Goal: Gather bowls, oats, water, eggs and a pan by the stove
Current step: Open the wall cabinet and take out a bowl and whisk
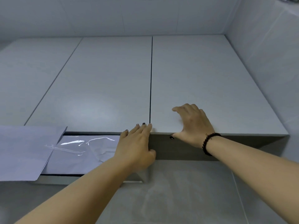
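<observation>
I look up at two white upper cabinet doors, both closed, with a thin dark gap between them. My left hand (137,146) rests on the bottom right corner of the left cabinet door (100,88), fingers flat on its front and thumb under the edge. My right hand (192,123) pinches the bottom edge of the right cabinet door (207,81), with the thumb underneath. A dark bead bracelet (208,143) circles my right wrist. No bowls, oats, water, eggs or pan are in view.
A white hood-like unit (24,151) wrapped in clear plastic film hangs below the cabinets at the left. The brown underside of the cabinet (242,143) runs to the right. Grey tiled wall (186,191) lies below, a white side wall (267,54) at right.
</observation>
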Demonstrator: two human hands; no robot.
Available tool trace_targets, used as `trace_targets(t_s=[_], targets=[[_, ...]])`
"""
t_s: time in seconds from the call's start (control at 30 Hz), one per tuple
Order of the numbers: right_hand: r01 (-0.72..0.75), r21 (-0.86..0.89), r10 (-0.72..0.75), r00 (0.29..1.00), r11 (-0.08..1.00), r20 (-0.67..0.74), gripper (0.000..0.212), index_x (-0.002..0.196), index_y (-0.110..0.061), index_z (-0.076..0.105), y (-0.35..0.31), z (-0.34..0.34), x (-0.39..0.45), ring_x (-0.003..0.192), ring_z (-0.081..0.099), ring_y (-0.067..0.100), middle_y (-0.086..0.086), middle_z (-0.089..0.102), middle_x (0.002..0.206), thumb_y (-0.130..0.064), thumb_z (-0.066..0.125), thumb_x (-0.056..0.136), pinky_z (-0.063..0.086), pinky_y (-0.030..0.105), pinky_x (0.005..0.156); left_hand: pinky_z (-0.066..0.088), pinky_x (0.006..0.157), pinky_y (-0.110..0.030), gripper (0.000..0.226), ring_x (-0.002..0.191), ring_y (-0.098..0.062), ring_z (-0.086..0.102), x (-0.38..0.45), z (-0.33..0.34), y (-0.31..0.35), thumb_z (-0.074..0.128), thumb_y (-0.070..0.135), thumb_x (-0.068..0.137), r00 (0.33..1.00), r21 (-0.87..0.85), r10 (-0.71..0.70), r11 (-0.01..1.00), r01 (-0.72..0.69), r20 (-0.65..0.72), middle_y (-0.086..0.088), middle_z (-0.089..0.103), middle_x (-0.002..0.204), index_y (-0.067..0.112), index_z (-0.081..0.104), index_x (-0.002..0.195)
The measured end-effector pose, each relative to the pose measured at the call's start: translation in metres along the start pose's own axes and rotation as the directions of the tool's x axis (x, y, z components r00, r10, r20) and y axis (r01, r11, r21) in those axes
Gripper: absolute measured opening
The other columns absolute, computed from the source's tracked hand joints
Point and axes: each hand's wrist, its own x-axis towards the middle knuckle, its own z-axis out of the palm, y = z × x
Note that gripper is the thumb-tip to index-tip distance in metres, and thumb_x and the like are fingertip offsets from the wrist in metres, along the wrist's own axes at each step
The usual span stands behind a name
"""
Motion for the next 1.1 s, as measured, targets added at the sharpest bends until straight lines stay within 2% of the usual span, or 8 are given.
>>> trace_targets(t_s=[0.1, 0.17, 0.3, 0.43, 0.67, 0.8, 0.93, 1.1], targets=[[0.050, 0.012, -0.048, 0.992, 0.999, -0.117, 0.075, 0.114, -0.011, 0.063, -0.002, 0.005, -0.004, 0.085, 0.059, 0.030, 0.004, 0.062, 0.095, -0.024, 0.088, 0.044, 0.041, 0.033, 0.068, 0.045, 0.098, -0.032, 0.076, 0.119, -0.018, 0.051, 0.010, -0.015, 0.012, 0.056, 0.027, 0.090, 0.994, -0.373, -0.068, 0.923, 0.095, 0.086, 0.000, 0.043, 0.144, 0.027, 0.014, 0.154], [0.077, 0.011, -0.074, 0.981, 0.997, -0.178, 0.073, 0.111, -0.011, 0.064, -0.001, 0.003, -0.006, 0.081, 0.060, 0.029, 0.004, 0.063, 0.091, -0.023, 0.088, 0.043, 0.045, 0.034, 0.064, 0.043, 0.079, -0.025, 0.073, 0.101, -0.013, 0.051, 0.018, -0.020, 0.021, 0.057, 0.025, 0.091, 0.994, -0.487, -0.085, 0.867, 0.110, 0.074, -0.002, 0.047, 0.138, 0.024, 0.019, 0.152], [0.135, -0.001, -0.131, 0.956, 0.991, -0.261, 0.073, 0.111, -0.012, 0.062, 0.000, -0.012, -0.006, 0.080, 0.060, 0.029, 0.004, 0.063, 0.090, -0.026, 0.088, 0.045, 0.047, 0.036, 0.061, 0.038, 0.085, -0.026, 0.069, 0.120, -0.022, 0.046, 0.031, -0.025, 0.035, 0.059, 0.025, 0.092, 0.978, -0.665, -0.208, 0.732, 0.145, -0.016, -0.005, 0.037, 0.148, 0.019, 0.022, 0.150], [0.144, -0.035, -0.148, 0.949, 0.989, -0.277, 0.081, 0.121, -0.011, 0.056, 0.006, -0.036, -0.009, 0.083, 0.059, 0.030, 0.006, 0.063, 0.097, -0.037, 0.088, 0.051, 0.048, 0.036, 0.065, 0.040, 0.061, -0.023, 0.059, 0.088, -0.015, 0.050, 0.036, -0.041, 0.061, 0.055, 0.021, 0.093, 0.928, -0.817, -0.364, 0.558, 0.147, -0.082, -0.003, 0.043, 0.134, 0.018, 0.029, 0.146], [-0.170, -0.070, 0.172, 0.985, 0.983, 0.028, 0.102, 0.153, -0.022, 0.002, 0.033, -0.058, -0.025, 0.132, 0.031, 0.026, 0.006, 0.016, 0.154, -0.016, 0.069, 0.078, 0.047, 0.037, 0.091, 0.049, 0.099, -0.045, 0.051, 0.112, -0.030, 0.051, 0.032, -0.076, 0.079, 0.063, 0.013, 0.084, 0.908, -0.850, -0.413, 0.450, 0.275, 0.075, -0.011, 0.050, 0.128, 0.007, 0.049, 0.133], [-0.240, -0.122, 0.249, 0.966, 0.963, 0.065, 0.088, 0.153, -0.019, 0.005, 0.051, -0.066, -0.034, 0.135, 0.029, 0.025, 0.005, 0.013, 0.156, -0.012, 0.059, 0.084, 0.045, 0.033, 0.090, 0.052, 0.074, -0.033, 0.026, 0.083, -0.022, 0.051, 0.027, -0.098, 0.093, 0.066, 0.010, 0.081, 0.883, -0.909, -0.454, 0.310, 0.279, 0.116, -0.006, 0.053, 0.104, 0.008, 0.056, 0.106], [-0.363, -0.114, 0.369, 0.929, 0.925, 0.031, 0.085, 0.153, -0.019, 0.006, 0.071, -0.073, -0.041, 0.130, 0.035, 0.026, 0.005, 0.020, 0.152, -0.010, 0.059, 0.087, 0.047, 0.035, 0.087, 0.040, 0.061, -0.023, 0.033, 0.063, -0.016, 0.033, 0.020, -0.118, 0.107, 0.062, 0.009, 0.089, 0.900, -0.990, -0.435, 0.115, 0.080, 0.022, -0.009, 0.053, 0.108, 0.007, 0.054, 0.120], [-0.380, -0.104, 0.383, 0.923, 0.919, 0.016, 0.080, 0.153, -0.020, 0.005, 0.087, -0.087, -0.054, 0.121, 0.042, 0.026, 0.005, 0.024, 0.149, -0.017, 0.056, 0.091, 0.047, 0.034, 0.081, 0.047, 0.062, -0.017, 0.019, 0.066, -0.003, 0.053, -0.009, -0.118, 0.141, 0.061, 0.006, 0.082, 0.930, -0.975, -0.319, 0.181, -0.130, -0.183, 0.014, 0.056, 0.073, 0.019, 0.060, 0.095]])
